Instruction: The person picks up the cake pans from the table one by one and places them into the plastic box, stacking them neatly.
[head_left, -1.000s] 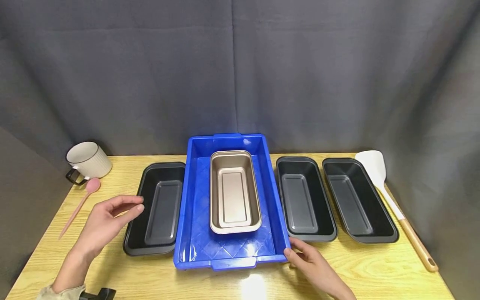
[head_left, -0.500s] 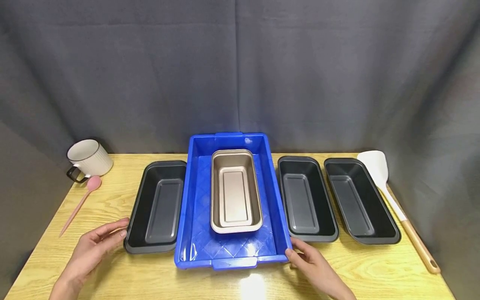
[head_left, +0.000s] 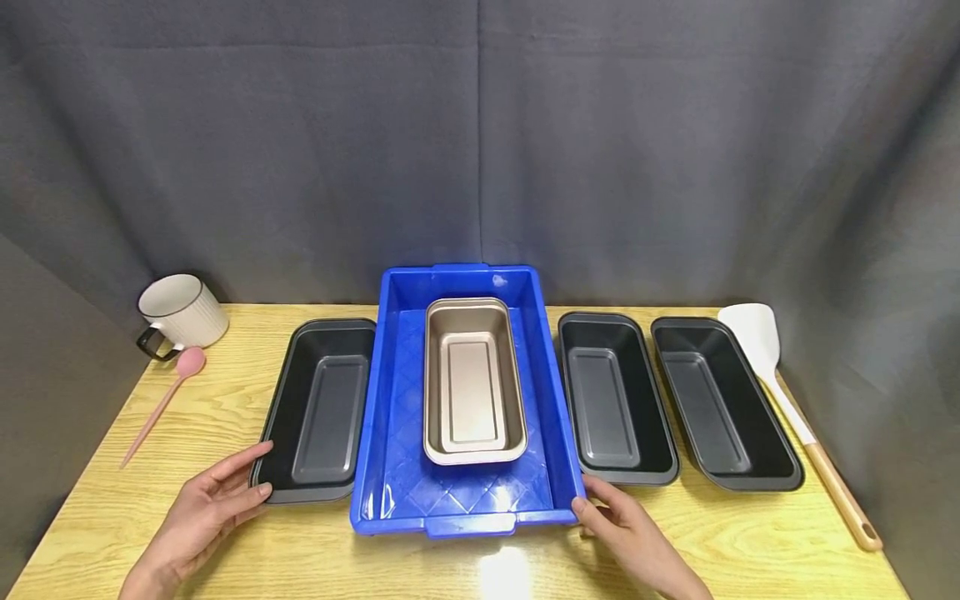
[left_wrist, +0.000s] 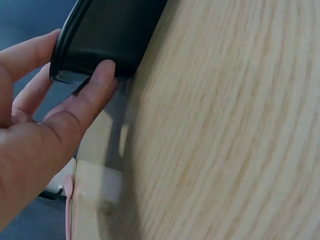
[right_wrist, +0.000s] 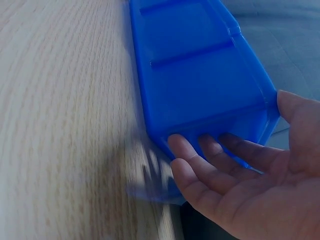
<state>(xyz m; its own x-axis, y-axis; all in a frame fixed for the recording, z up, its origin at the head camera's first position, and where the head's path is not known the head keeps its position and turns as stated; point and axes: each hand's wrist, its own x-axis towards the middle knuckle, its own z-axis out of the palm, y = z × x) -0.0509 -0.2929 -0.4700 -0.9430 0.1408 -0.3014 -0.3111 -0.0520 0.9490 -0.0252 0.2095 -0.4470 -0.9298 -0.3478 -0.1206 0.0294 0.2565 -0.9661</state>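
With half-curled fingers, your left hand (head_left: 208, 508) pinches the left pan (head_left: 327, 417) and your right hand (head_left: 622, 527) the tray (head_left: 471, 523), both near the desk (head_left: 217, 396)'s back edge. They seem light, stiff; hold rim corners.

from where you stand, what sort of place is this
Probably a staged tabletop setup rather than a working kitchen: a dark grey fabric curtain hangs behind a pale wood-grain table, where three dark rectangular metal loaf pans flank a blue rectangular plastic tray.
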